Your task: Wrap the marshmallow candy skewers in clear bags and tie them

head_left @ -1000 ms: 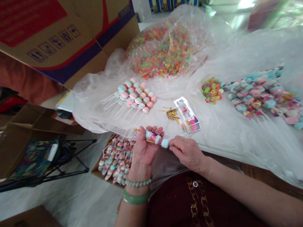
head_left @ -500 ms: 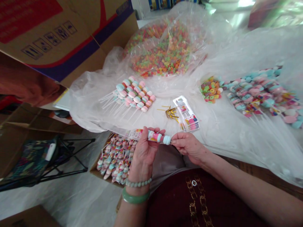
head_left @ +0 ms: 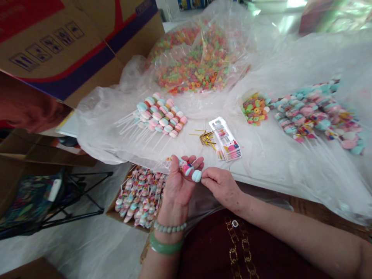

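Observation:
My left hand (head_left: pixel 178 185) is closed around a candy skewer (head_left: pixel 190 171) in a printed clear sleeve, held over my lap at the table's near edge. A blue candy shows at the skewer's right end. My right hand (head_left: pixel 221 186) pinches that end, fingers pressed together. A row of bare pastel candy skewers (head_left: pixel 161 115) lies on the clear plastic sheet beyond my left hand. Gold twist ties (head_left: pixel 207 138) and a stack of printed sleeves (head_left: pixel 226 140) lie just past my hands.
A big clear bag of coloured candy rings (head_left: pixel 197 66) sits at the back, a small heap of rings (head_left: pixel 254 109) to the right, and wrapped skewers (head_left: pixel 316 114) at far right. A box of finished skewers (head_left: pixel 141 195) stands below left. A large cardboard box (head_left: pixel 72 42) looms upper left.
The skewer has been drawn further into my left hand, so less of it shows. My right hand has followed it to the left, still pinching the blue end.

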`<state>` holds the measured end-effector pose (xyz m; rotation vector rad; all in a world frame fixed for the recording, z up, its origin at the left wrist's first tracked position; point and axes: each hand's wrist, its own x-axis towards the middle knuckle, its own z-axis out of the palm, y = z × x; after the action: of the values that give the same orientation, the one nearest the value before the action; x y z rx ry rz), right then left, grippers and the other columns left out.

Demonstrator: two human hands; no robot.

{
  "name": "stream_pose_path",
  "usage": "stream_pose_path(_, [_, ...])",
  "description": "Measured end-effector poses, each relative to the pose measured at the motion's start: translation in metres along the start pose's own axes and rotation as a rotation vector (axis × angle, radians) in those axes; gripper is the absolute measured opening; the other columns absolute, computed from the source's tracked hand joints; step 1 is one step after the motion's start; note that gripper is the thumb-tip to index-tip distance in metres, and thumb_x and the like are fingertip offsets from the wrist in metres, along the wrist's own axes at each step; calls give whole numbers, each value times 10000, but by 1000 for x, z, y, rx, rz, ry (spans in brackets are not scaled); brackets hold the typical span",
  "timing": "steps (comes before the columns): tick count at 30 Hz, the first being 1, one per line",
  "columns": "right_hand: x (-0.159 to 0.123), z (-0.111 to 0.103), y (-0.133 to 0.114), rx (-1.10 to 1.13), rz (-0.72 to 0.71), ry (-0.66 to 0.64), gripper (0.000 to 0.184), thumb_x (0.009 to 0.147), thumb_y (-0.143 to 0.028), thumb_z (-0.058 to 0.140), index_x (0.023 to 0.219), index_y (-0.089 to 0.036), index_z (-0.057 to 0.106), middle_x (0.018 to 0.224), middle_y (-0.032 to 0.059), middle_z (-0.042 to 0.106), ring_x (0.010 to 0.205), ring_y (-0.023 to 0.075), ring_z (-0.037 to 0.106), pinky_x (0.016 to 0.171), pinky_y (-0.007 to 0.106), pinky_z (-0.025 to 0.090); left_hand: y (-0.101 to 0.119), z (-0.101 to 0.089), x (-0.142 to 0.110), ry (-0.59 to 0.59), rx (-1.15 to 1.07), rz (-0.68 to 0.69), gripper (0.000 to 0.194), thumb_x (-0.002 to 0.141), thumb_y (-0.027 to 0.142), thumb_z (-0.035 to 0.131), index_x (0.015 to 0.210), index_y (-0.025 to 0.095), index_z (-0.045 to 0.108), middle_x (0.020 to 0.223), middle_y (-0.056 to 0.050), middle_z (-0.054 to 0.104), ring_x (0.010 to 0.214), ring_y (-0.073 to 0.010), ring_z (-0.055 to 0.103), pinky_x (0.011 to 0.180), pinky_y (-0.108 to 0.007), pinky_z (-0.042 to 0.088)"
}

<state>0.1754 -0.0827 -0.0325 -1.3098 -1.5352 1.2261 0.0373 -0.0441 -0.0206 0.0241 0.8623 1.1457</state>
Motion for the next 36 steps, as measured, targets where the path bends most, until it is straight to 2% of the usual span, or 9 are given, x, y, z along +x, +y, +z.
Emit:
stream_pose_path(4, [1, -3, -2, 252, 115, -10, 147, 797, -240, 533, 661, -187, 552, 603, -39, 471, 591, 106, 424, 569, 232, 321, 7, 2, -1, 14, 30, -40, 400, 922, 466, 445, 803, 144, 649, 830, -85, 712, 848, -245, 699, 828, -419, 540])
stream_pose_path(7, [4, -7, 4, 360, 236, -45, 109, 773, -254, 553, 690, -186, 574, 558, -57, 432, 531, 94, 379, 527, 228, 300, 16, 2, 2, 123, 55, 106, 215, 938, 248, 466, 878, 142, 644, 881, -75, 718, 865, -225, 699, 825, -395, 545])
stream_pose_path(9, [6, -9, 7, 325, 274, -95, 85, 757, -229, 548, 692, -186, 581, 545, -60, 427, 519, 94, 375, 529, 230, 300, 21, 1, 3, 198, 43, 175, 185, 927, 136, 453, 886, 145, 634, 842, -54, 714, 825, -194, 702, 818, -369, 550])
stream_pose_path(12, [6, -10, 9, 71, 135, -114, 97, 755, -186, 539, 682, -188, 603, 626, -30, 519, 621, 112, 456, 606, 243, 329, 27, 0, 3, 245, 41, 177, 174, 917, 110, 461, 888, 154, 627, 794, -43, 704, 776, -174, 703, 804, -353, 560])
stream_pose_path(15, [5, -9, 6, -22, 36, -100, 114, 757, -171, 538, 663, -185, 602, 684, -10, 560, 687, 120, 490, 651, 251, 341, 26, -1, 1, 220, 110, 213, 147, 902, 117, 491, 881, 156, 631, 790, -42, 703, 752, -180, 704, 747, -336, 576])
stream_pose_path(21, [8, -12, 4, 627, 485, -116, 111, 673, -264, 612, 692, -160, 577, 514, -59, 460, 413, 48, 309, 400, 195, 163, 19, -7, 1, 106, 202, 214, 123, 890, 175, 537, 880, 125, 649, 781, -70, 707, 752, -215, 705, 693, -360, 588])
stream_pose_path(24, [11, -17, 5, 772, 570, -145, 140, 612, -232, 656, 687, -130, 596, 492, -61, 473, 360, 17, 256, 365, 184, 85, 17, -11, 2, 66, 194, 189, 101, 868, 203, 585, 877, 128, 652, 794, -68, 709, 793, -224, 704, 702, -366, 589])
stream_pose_path(32, [11, -19, 6, 1241, 831, -527, 57, 714, -123, 592, 749, -126, 547, 527, -92, 425, 350, -12, 169, 356, 134, 88, 8, -7, -3, -27, 155, 168, 132, 859, 266, 618, 875, 142, 661, 812, -43, 705, 791, -192, 701, 750, -331, 582])
stream_pose_path(36, [8, -13, 2, 1050, 767, -388, 21, 745, -143, 562, 752, -139, 543, 528, -88, 415, 364, 9, 165, 369, 165, 90, 8, -3, -3, -3, 115, 128, 207, 909, 288, 535, 872, 125, 657, 780, -57, 705, 766, -187, 700, 759, -334, 576])
